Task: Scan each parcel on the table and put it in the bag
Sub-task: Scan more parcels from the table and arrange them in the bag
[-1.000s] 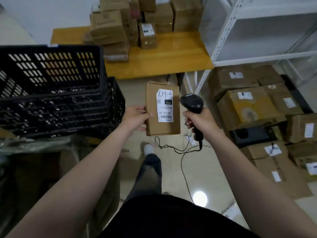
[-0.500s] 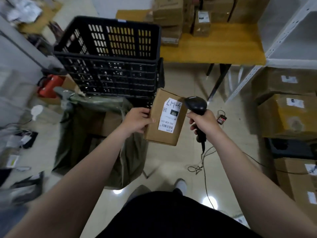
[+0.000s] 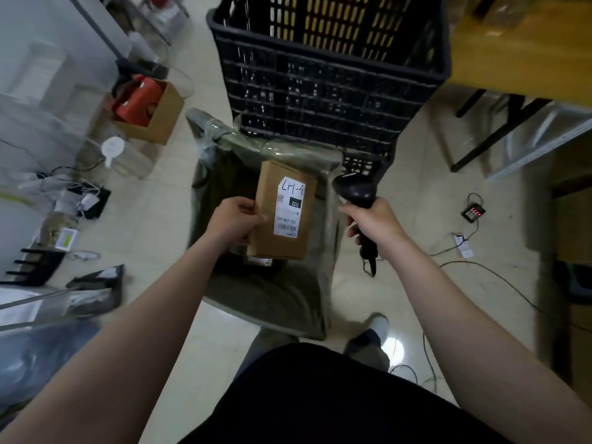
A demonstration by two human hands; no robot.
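My left hand (image 3: 235, 221) grips a small brown cardboard parcel (image 3: 266, 229) by its left edge; a white label with a barcode faces up. The parcel hangs directly over the open mouth of a grey-green plastic bag (image 3: 272, 296) that stands on the floor. My right hand (image 3: 374, 221) holds a black handheld barcode scanner (image 3: 354, 190) by its handle, just right of the parcel, its cable trailing to the floor. A corner of the wooden table (image 3: 512, 59) shows at the upper right.
Stacked black plastic crates (image 3: 326, 75) stand right behind the bag. An open carton with a red item (image 3: 144, 107) and loose cables and chargers (image 3: 80, 193) lie on the floor at left. A small black device with red lights (image 3: 473, 212) sits on the floor at right.
The view has swung left and down from the table to the bag. My left hand has carried the parcel from beside the scanner to over the bag's opening; the scanner stays in my right hand.
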